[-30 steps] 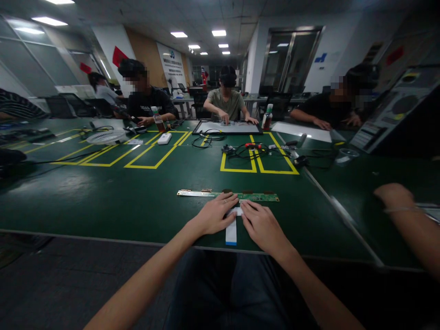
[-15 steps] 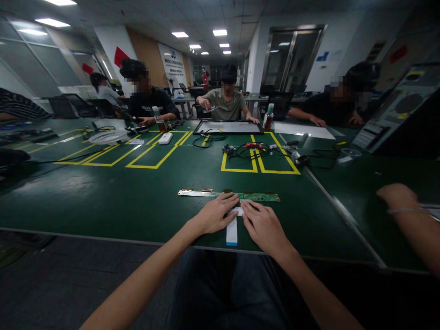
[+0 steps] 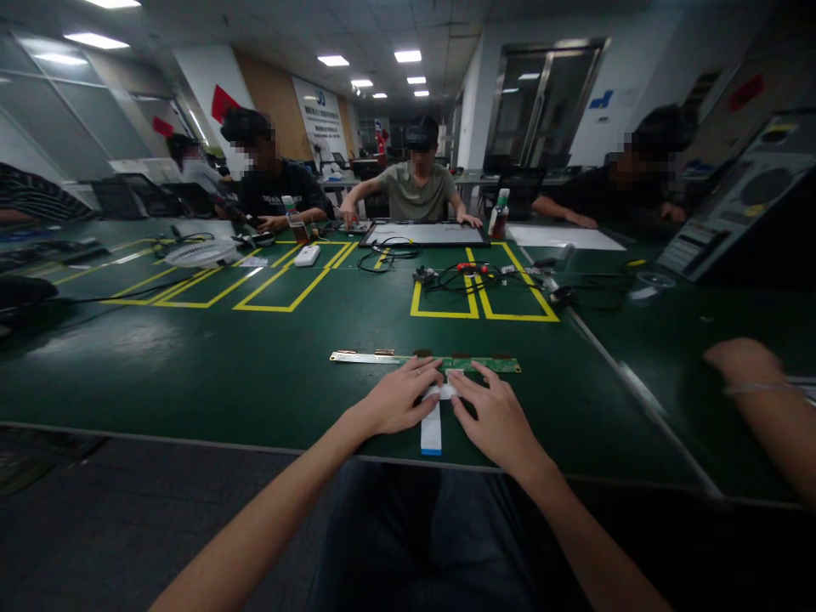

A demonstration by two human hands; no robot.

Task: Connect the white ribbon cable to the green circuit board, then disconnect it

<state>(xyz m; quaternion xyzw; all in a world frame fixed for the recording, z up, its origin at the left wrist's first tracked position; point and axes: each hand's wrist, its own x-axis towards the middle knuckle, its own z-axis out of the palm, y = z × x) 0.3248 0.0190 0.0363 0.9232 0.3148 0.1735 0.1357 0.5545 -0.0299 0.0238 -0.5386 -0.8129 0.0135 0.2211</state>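
Observation:
A long, narrow green circuit board [image 3: 363, 359] lies crosswise on the table in front of me. A white flat ribbon cable [image 3: 432, 429], folded near its upper part and with a blue end, runs from the board's middle edge toward me. My left hand [image 3: 403, 395] rests with outstretched fingers at the board's near edge, its thumb beside the cable. My right hand [image 3: 490, 415] has its fingers spread. Its index finger reaches toward the board while other fingertips touch the cable's upper end. Fingertips partly hide where cable and board meet.
Black cables with a red-handled tool [image 3: 470, 269] lie beyond the board. A metal strip [image 3: 628, 382] runs along the right, near another person's arm [image 3: 758, 382]. Across the table, a person [image 3: 417, 191] works at a flat panel [image 3: 424, 235] between two bottles.
My right index finger has lifted and spread away from the other fingers, toward the board. My left hand stays nearly still. The person opposite has lowered a hand to the table.

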